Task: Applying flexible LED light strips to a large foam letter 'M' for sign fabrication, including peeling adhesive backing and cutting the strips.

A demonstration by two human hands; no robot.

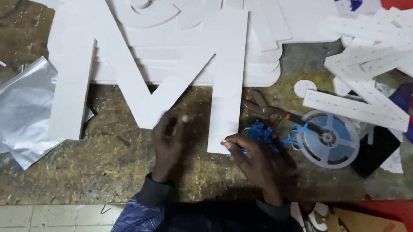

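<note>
A silver foil bag (pixel 15 110) lies at the left — a clear plastic reel (pixel 329 140), pliers (pixel 264 111) and white cut strips (pixel 378 63) at the right.

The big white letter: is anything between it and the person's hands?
Nothing visible. The left hand rests at the middle point of the big white letter, and the right hand touches the bottom of its right leg. The blue wires lie beside it.

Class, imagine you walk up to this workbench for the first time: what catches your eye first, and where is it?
A big flat white foam-board letter lies mid-bench, leaning over a stack of white cut sheets behind it. The left hand touches its central point; the right hand pinches its right leg's foot, beside a tangle of blue wire. A clear plastic reel sits to the right.
</note>
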